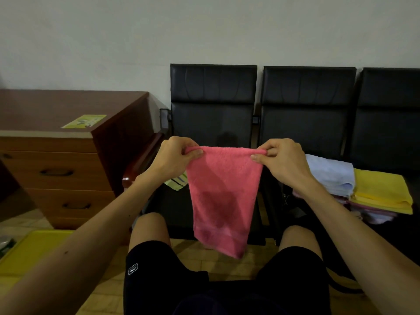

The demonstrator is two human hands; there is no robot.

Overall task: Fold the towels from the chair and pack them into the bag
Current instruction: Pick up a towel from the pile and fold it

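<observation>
A pink towel [222,196] hangs in the air in front of the black chairs, stretched flat between my hands. My left hand [175,159] pinches its top left corner and my right hand [281,161] pinches its top right corner. Its lower edge dangles between my knees. A green striped towel [176,183] lies on the left chair seat, partly hidden behind the pink one. On the middle seat sits a stack with a light blue towel [331,176] and a yellow towel [381,192] on top. No bag can be made out.
A row of black chairs [213,98] stands against the wall. A brown drawer cabinet [63,164] with a green leaflet on top is at the left. A yellow tray [29,251] lies low at the left. My legs in black shorts fill the bottom.
</observation>
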